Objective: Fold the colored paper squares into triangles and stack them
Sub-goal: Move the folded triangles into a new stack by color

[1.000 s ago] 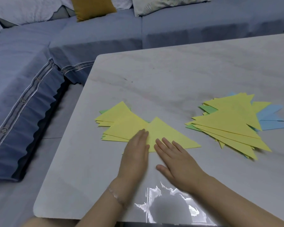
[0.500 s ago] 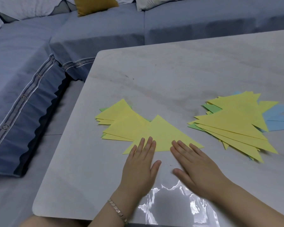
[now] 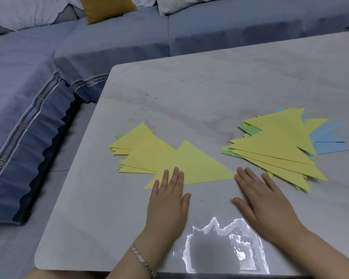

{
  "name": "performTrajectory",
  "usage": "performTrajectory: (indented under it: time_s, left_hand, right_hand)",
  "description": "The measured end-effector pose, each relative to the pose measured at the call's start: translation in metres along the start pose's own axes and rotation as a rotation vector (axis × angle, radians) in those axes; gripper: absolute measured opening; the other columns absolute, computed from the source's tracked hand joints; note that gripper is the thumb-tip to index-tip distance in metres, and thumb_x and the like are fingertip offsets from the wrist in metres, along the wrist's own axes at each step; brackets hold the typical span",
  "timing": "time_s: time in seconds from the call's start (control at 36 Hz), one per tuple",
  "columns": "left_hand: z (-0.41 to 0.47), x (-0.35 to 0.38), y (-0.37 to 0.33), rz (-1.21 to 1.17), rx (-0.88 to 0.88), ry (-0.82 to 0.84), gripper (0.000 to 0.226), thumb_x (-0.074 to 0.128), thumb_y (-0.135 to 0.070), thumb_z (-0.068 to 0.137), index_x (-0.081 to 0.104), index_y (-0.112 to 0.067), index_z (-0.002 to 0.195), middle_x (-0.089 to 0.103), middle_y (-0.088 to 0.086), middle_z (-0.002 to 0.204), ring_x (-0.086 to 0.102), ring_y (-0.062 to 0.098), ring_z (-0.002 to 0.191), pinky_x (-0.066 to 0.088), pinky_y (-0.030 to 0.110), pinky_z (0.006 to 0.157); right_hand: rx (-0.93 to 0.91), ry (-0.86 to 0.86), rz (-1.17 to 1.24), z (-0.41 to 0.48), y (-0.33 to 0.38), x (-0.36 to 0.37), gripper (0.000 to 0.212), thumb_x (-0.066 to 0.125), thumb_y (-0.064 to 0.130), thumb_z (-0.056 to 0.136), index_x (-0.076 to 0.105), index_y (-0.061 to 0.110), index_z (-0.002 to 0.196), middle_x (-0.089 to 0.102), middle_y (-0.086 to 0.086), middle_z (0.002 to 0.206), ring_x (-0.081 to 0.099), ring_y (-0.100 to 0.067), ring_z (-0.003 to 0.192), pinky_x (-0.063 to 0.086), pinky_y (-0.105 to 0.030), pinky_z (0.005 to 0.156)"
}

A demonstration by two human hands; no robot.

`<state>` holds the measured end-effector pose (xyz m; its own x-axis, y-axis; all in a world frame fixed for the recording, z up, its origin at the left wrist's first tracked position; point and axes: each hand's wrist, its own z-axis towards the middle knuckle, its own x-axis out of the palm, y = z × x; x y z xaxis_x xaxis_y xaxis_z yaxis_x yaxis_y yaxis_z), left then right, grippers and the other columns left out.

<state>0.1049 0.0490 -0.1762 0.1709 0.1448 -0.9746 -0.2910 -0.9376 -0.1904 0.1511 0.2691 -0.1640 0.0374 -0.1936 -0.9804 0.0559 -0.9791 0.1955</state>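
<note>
on the yellow triangle [image 3: 191,166] — left hand [image 3: 167,200] flat, fingertips pressing its edge.

1. This is a home living room, set up around seating rather than work surfaces.
2. A large blue sofa [image 3: 113,45] runs in an L-shape along two sides of the bench [image 3: 210,87], with wide, deep seats.
3. The sofa wears a fitted fabric cover with a buttoned trim band [image 3: 22,124] and a pleated skirt [image 3: 38,160] hanging toward the grey floor [image 3: 77,150].
4. A mustard cushion [image 3: 107,9] and pale patterned pillows [image 3: 24,13] lean against the sofa back.
5. The bench has a pale, marble-look top with rounded corners, glossy enough to mirror a light near its front edge.
6. Loose piles of coloured paper triangles [image 3: 270,150] lie on it, a household craft.
</note>
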Motion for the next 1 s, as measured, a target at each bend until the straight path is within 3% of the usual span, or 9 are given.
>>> performTrajectory:
  time_s: [0.08, 0.17, 0.19, 0.22, 0.28, 0.42, 0.56, 0.86, 1.0]
  left_hand:
    - [0.002, 0.001, -0.013, -0.011, -0.002, 0.022, 0.056, 0.017, -0.039, 0.099, -0.003, -0.023, 0.148, -0.015, -0.010, 0.154, -0.019, 0.015, 0.141, -0.014, 0.032, 0.112]
    - [0.004, 0.005, -0.036, 0.016, 0.152, 0.106, 0.056, 0.012, -0.043, 0.097, -0.002, -0.024, 0.148, -0.012, -0.012, 0.154, -0.017, 0.015, 0.141, -0.022, 0.041, 0.107]
    - [0.004, 0.005, -0.044, 0.056, 0.214, 0.121, 0.057, 0.010, -0.044, 0.095, 0.006, -0.024, 0.148, -0.004, -0.012, 0.155, -0.009, 0.015, 0.143, -0.016, 0.044, 0.109]
    - [0.004, 0.003, -0.052, 0.107, 0.260, 0.125, 0.058, 0.011, -0.044, 0.093, 0.020, -0.024, 0.147, 0.012, -0.011, 0.155, 0.007, 0.015, 0.143, 0.000, 0.046, 0.114]
    - [0.004, 0.000, -0.064, 0.113, 0.282, 0.095, 0.054, 0.019, -0.045, 0.091, 0.050, -0.026, 0.132, 0.046, -0.012, 0.140, 0.040, 0.010, 0.131, 0.038, 0.039, 0.104]
    - [0.010, -0.004, -0.059, 0.028, 0.348, -0.035, 0.049, 0.030, -0.042, 0.088, 0.066, -0.020, 0.114, 0.066, -0.008, 0.111, 0.062, 0.013, 0.106, 0.051, 0.029, 0.088]
    - [0.005, -0.006, -0.041, 0.043, 0.341, -0.067, 0.048, 0.035, -0.040, 0.087, 0.066, -0.015, 0.114, 0.068, -0.004, 0.107, 0.065, 0.017, 0.094, 0.052, 0.030, 0.084]
    - [-0.015, -0.012, -0.008, 0.023, 0.223, -0.111, 0.051, 0.036, -0.039, 0.087, 0.062, -0.010, 0.119, 0.066, 0.001, 0.114, 0.064, 0.019, 0.101, 0.052, 0.039, 0.086]
    - [-0.024, -0.015, 0.006, -0.004, 0.051, -0.172, 0.056, 0.031, -0.042, 0.090, 0.064, -0.004, 0.115, 0.067, 0.008, 0.110, 0.065, 0.025, 0.097, 0.053, 0.040, 0.082]
  right_hand:
    - [0.002, -0.030, -0.008, 0.000, 0.000, 0.003, 0.077, 0.006, 0.052, 0.095, 0.058, 0.003, 0.123, 0.051, -0.009, 0.133, 0.043, -0.025, 0.126, 0.020, -0.037, 0.103]
    - [-0.003, -0.053, -0.015, 0.000, -0.001, 0.007, 0.077, 0.005, 0.053, 0.095, 0.055, 0.004, 0.126, 0.049, -0.009, 0.135, 0.035, -0.024, 0.128, 0.020, -0.038, 0.104]
    - [-0.005, -0.060, -0.017, 0.000, -0.001, 0.008, 0.077, 0.005, 0.052, 0.095, 0.055, 0.004, 0.126, 0.049, -0.009, 0.136, 0.035, -0.025, 0.129, 0.019, -0.038, 0.105]
    - [-0.006, -0.061, -0.017, 0.000, -0.001, 0.009, 0.076, 0.005, 0.052, 0.095, 0.055, 0.003, 0.126, 0.049, -0.009, 0.136, 0.036, -0.026, 0.128, 0.019, -0.038, 0.105]
    - [-0.008, -0.066, -0.021, 0.000, -0.001, 0.009, 0.076, 0.005, 0.051, 0.095, 0.055, 0.003, 0.126, 0.050, -0.009, 0.135, 0.039, -0.027, 0.127, 0.020, -0.038, 0.104]
    - [-0.008, -0.059, -0.035, 0.001, -0.002, 0.009, 0.074, 0.006, 0.051, 0.095, 0.055, 0.004, 0.126, 0.050, -0.009, 0.135, 0.043, -0.028, 0.126, 0.022, -0.039, 0.103]
    - [0.003, -0.057, -0.046, 0.002, -0.001, 0.009, 0.075, 0.005, 0.051, 0.095, 0.056, 0.004, 0.125, 0.050, -0.009, 0.135, 0.044, -0.028, 0.126, 0.021, -0.038, 0.104]
    - [0.001, -0.067, -0.053, 0.002, -0.001, 0.009, 0.075, 0.005, 0.050, 0.095, 0.057, 0.003, 0.125, 0.051, -0.009, 0.134, 0.045, -0.029, 0.125, 0.021, -0.038, 0.104]
    - [-0.002, -0.077, -0.053, 0.003, -0.001, 0.010, 0.075, 0.006, 0.050, 0.096, 0.057, 0.003, 0.123, 0.052, -0.010, 0.133, 0.046, -0.030, 0.124, 0.022, -0.039, 0.104]
